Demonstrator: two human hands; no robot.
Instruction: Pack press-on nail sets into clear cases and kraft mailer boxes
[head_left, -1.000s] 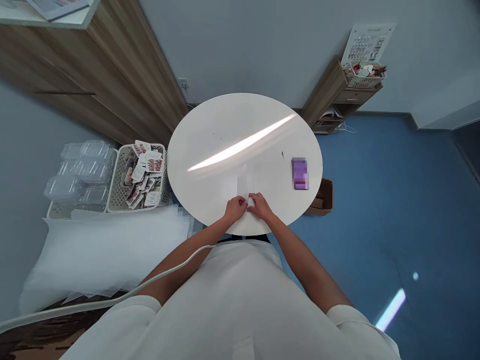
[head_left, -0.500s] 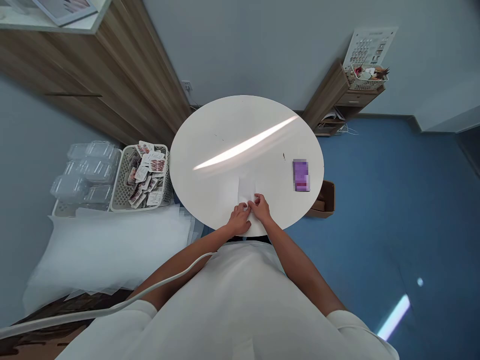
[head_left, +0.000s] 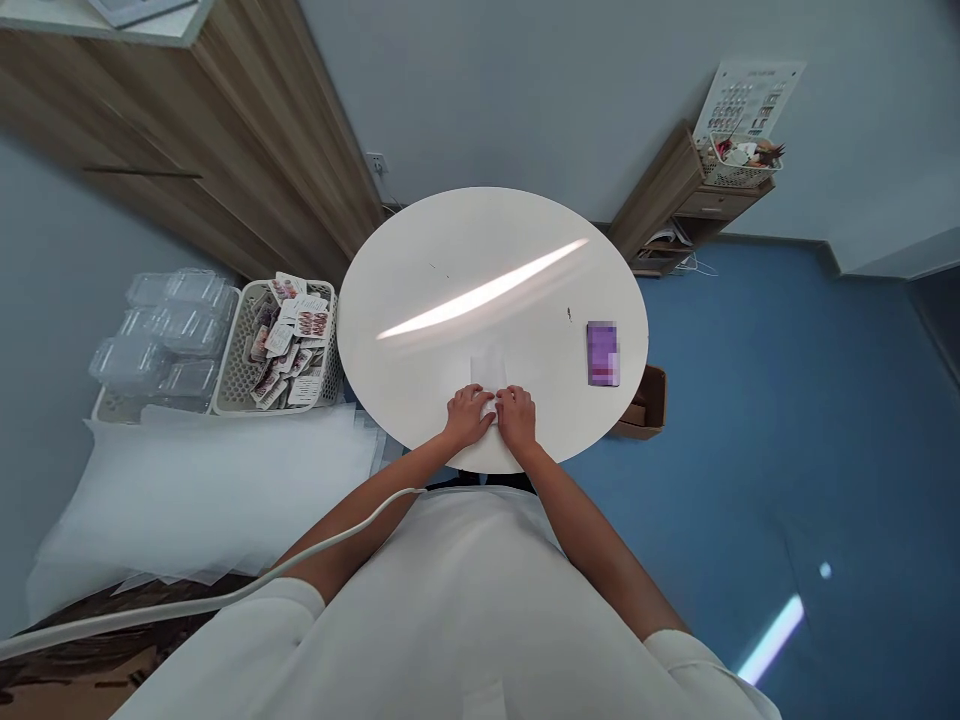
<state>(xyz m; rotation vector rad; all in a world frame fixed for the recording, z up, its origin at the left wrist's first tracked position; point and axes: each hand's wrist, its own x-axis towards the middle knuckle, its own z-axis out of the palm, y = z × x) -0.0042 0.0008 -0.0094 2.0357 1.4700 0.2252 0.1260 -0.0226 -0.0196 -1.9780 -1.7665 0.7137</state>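
A small whitish, translucent sheet (head_left: 488, 370) lies at the near edge of the round white table (head_left: 450, 240), its far part flat on the tabletop. My left hand (head_left: 468, 415) grips its near part from the left, fingers curled over and thumb pointing inward. From the right, my right hand (head_left: 516, 418) holds the same part, fingers bent over it and the thumb close to the left one. Between the hands the sheet looks folded or bunched, though the fingers hide most of that. Whether it is paper or plastic film I cannot tell.
A purple pack (head_left: 602, 353) lies on the table's right side, near a small dark speck (head_left: 569, 314). To the left are a basket of printed cards (head_left: 330, 375), clear plastic boxes (head_left: 191, 325) and stacked translucent sheets (head_left: 210, 490). A cardboard box (head_left: 652, 402) stands right, below the table.
My right hand has turned flatter, its fingers now over the sheet rather than pinching at its side. My left hand has shifted slightly left and away from me.
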